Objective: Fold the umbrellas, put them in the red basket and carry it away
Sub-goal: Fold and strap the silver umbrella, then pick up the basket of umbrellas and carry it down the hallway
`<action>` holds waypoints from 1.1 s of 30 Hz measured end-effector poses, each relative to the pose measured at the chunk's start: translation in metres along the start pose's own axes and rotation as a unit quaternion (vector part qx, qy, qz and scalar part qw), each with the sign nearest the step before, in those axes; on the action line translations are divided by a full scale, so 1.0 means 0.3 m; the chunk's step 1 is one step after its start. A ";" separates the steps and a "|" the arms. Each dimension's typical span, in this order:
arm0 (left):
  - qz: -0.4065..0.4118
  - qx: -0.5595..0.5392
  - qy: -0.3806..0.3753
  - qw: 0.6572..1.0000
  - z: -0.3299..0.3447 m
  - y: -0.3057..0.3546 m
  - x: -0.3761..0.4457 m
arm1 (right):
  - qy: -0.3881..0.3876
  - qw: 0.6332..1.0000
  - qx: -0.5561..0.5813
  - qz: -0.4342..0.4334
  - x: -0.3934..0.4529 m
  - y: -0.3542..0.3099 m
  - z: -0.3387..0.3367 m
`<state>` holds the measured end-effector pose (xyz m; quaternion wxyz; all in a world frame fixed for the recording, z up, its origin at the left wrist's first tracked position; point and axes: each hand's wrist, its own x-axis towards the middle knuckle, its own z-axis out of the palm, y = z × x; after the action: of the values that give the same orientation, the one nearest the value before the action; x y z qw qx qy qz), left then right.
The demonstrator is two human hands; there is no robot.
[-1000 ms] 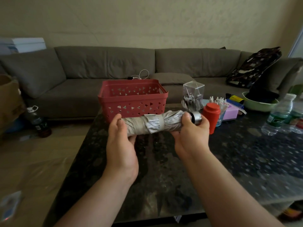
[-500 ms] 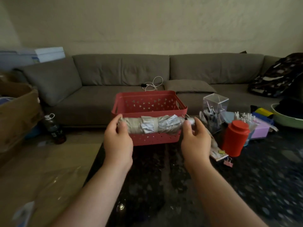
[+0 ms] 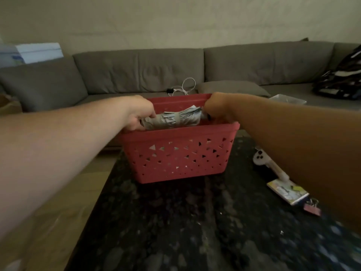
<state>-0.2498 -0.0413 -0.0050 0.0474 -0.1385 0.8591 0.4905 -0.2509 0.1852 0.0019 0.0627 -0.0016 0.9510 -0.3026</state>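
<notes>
A folded grey umbrella [image 3: 172, 120], strapped round its middle, lies level inside the mouth of the red basket [image 3: 176, 155]. My left hand [image 3: 139, 114] grips its left end and my right hand [image 3: 215, 108] grips its right end, both reaching over the basket's near rim. The umbrella's lower side is hidden behind that rim. The basket, pierced with triangle holes, stands on the dark speckled table [image 3: 175, 222]. No other umbrella shows.
A grey sofa [image 3: 140, 75] runs behind the table, with a white cable [image 3: 184, 88] on its seat. Right of the basket lie a white handled object [image 3: 271, 165], a yellow card [image 3: 287, 190] and a pink binder clip [image 3: 312, 208]. Bare floor is on the left.
Both hands have carried the umbrella forward, over the basket's near rim and down into it. The view has moved closer to the basket.
</notes>
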 end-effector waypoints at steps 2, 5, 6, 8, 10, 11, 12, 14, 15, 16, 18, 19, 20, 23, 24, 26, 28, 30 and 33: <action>-0.044 0.028 -0.035 0.998 0.018 -0.013 0.064 | -0.076 0.996 -0.045 0.024 0.072 0.011 0.015; -0.056 0.076 -0.073 0.993 0.025 -0.045 0.112 | -0.156 0.984 -0.067 0.060 0.166 0.046 0.037; -0.049 0.102 -0.075 0.991 0.022 -0.060 0.121 | -0.171 0.980 -0.085 0.059 0.182 0.058 0.043; -0.042 0.126 -0.087 0.987 0.008 -0.093 0.144 | -0.194 0.973 -0.119 0.044 0.215 0.084 0.052; -0.032 0.117 -0.095 0.988 -0.003 -0.110 0.140 | -0.215 0.969 -0.118 0.038 0.214 0.096 0.051; -0.014 0.117 -0.096 0.988 -0.008 -0.104 0.138 | -0.218 0.969 -0.114 0.031 0.207 0.094 0.047; 0.014 0.122 -0.093 0.988 -0.013 -0.090 0.138 | -0.211 0.971 -0.112 0.015 0.201 0.088 0.042; 0.090 0.158 -0.071 0.981 -0.029 -0.052 0.121 | -0.155 0.979 -0.123 -0.038 0.193 0.073 0.015; 0.138 0.193 -0.027 0.971 -0.041 -0.037 0.115 | -0.109 0.984 -0.129 -0.062 0.188 0.071 -0.002; 0.190 0.228 0.027 0.955 -0.052 -0.029 0.119 | -0.051 0.986 -0.133 -0.081 0.186 0.079 -0.018; 0.239 0.289 0.128 0.918 -0.072 -0.041 0.127 | 0.052 0.982 -0.151 -0.096 0.178 0.106 -0.045; 0.221 0.314 0.163 0.909 -0.079 -0.055 0.126 | 0.087 0.980 -0.155 -0.083 0.177 0.119 -0.053; 0.176 0.324 0.184 0.911 -0.082 -0.068 0.122 | 0.112 0.981 -0.146 -0.057 0.176 0.124 -0.059; -0.028 0.273 0.186 0.944 -0.087 -0.103 0.146 | 0.109 0.988 -0.083 0.066 0.197 0.117 -0.067; -0.078 0.247 0.174 0.950 -0.092 -0.112 0.167 | 0.079 0.988 -0.073 0.107 0.214 0.123 -0.068; -0.132 0.236 0.121 0.955 -0.116 -0.132 0.191 | -0.004 0.984 -0.061 0.169 0.243 0.133 -0.076; -0.142 0.268 0.058 0.951 -0.139 -0.154 0.191 | -0.085 0.975 -0.063 0.194 0.262 0.143 -0.084; -0.115 0.314 0.035 0.942 -0.153 -0.163 0.171 | -0.125 0.970 -0.095 0.184 0.271 0.151 -0.098; -0.075 0.346 0.055 0.934 -0.159 -0.177 0.127 | -0.134 0.970 -0.119 0.164 0.259 0.163 -0.112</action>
<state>-0.2687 -0.1150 -0.0328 0.0819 -0.2045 0.9640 0.1492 -0.3302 0.2412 -0.0083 0.2372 0.1062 0.9506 -0.1697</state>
